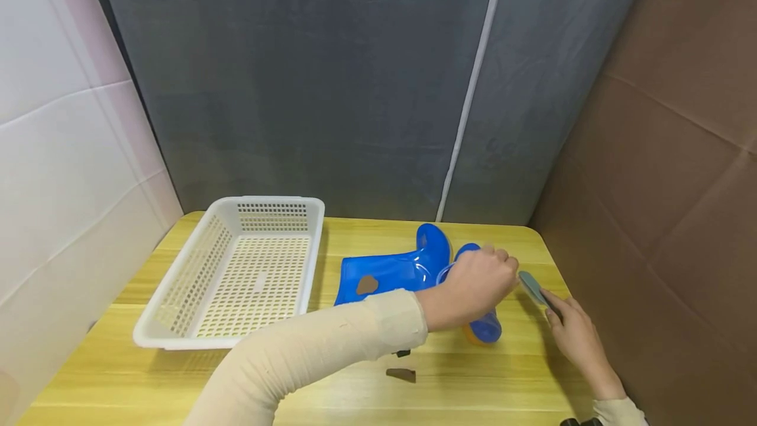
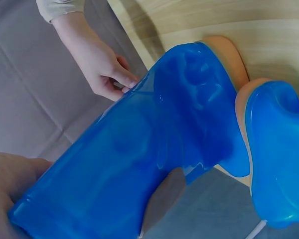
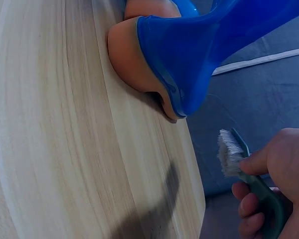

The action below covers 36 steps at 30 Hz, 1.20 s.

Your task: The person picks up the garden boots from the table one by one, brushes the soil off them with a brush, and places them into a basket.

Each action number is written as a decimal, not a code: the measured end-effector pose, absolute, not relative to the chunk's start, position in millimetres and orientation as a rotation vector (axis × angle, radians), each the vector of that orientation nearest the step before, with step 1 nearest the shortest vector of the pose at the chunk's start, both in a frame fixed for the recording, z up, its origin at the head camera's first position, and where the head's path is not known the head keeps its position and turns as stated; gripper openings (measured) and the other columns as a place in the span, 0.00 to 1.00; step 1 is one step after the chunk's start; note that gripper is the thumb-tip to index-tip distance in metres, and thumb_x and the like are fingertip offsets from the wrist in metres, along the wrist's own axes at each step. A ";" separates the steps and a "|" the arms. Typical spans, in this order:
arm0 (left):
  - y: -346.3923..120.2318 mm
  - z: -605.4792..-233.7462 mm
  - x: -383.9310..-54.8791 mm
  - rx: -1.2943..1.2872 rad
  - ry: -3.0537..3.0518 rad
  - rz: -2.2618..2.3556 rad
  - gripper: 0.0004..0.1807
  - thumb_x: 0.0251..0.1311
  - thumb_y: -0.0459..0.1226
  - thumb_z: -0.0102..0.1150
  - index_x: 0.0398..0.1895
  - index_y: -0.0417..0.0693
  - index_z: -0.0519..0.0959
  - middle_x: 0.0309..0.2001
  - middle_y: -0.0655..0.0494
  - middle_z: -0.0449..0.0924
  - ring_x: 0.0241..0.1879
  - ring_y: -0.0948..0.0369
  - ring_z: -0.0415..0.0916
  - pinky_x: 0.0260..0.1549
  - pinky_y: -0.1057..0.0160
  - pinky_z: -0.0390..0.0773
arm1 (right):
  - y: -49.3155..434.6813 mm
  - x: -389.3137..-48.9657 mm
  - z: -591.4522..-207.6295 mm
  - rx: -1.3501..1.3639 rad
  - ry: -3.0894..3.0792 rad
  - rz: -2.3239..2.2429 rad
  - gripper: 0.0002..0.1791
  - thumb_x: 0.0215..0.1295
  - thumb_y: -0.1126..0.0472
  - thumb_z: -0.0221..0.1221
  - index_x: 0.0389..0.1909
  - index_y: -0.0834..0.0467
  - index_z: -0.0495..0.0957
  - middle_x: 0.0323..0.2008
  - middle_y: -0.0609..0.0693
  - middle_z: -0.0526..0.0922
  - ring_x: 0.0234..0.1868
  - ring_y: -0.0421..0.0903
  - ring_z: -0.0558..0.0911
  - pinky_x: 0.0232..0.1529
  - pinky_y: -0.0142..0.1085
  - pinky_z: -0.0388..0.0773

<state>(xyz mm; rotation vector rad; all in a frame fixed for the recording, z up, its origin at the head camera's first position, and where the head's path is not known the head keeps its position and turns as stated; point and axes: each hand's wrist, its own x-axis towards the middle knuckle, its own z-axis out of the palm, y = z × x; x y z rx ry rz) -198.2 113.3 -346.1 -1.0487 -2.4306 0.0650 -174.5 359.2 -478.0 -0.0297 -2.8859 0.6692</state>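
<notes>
My left hand [image 1: 473, 284] grips a blue rain boot [image 2: 114, 144] by the top of its shaft, partly covering it in the head view. This boot stands with its orange sole [image 3: 132, 55] at the table, and a brown patch [image 2: 164, 199] marks its shaft. In my right hand [image 1: 576, 340] is a small scrub brush with a green handle [image 3: 264, 199] and white bristles [image 3: 229, 154], held to the right of the boot and apart from it. A second blue boot [image 1: 387, 271] lies on its side, with a brown patch [image 1: 367, 284] on the shaft.
A white perforated basket [image 1: 316, 268] stands on the left of the wooden table [image 1: 473, 393]. A dark brown piece [image 1: 401, 375] lies near the front, beside my left sleeve [image 1: 331, 334]. A grey wall [image 1: 296, 84] rises behind, a brown one [image 1: 662, 215] at the right.
</notes>
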 end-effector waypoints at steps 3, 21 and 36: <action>113.2 -347.6 -198.5 -1.064 -2.432 0.037 0.14 0.69 0.53 0.54 0.42 0.58 0.85 0.36 0.67 0.86 0.30 0.68 0.66 0.21 0.78 0.68 | 359.7 -174.3 -479.0 -0.034 -2.894 0.677 0.26 0.73 0.65 0.50 0.71 0.60 0.66 0.41 0.60 0.75 0.25 0.46 0.67 0.24 0.35 0.63; 111.5 -346.4 -197.2 -1.083 -2.499 0.083 0.09 0.66 0.45 0.62 0.46 0.60 0.83 0.34 0.67 0.85 0.26 0.71 0.74 0.18 0.78 0.72 | 360.0 -175.9 -481.5 -0.049 -2.897 0.674 0.26 0.73 0.64 0.50 0.71 0.58 0.66 0.41 0.60 0.75 0.26 0.46 0.67 0.26 0.35 0.62; 104.7 -348.7 -208.1 -1.156 -2.481 -0.218 0.12 0.65 0.52 0.57 0.42 0.57 0.75 0.32 0.67 0.76 0.29 0.71 0.73 0.30 0.77 0.78 | 361.4 -177.0 -482.2 -0.031 -2.851 0.621 0.25 0.73 0.64 0.52 0.69 0.61 0.69 0.42 0.62 0.77 0.26 0.46 0.68 0.25 0.35 0.62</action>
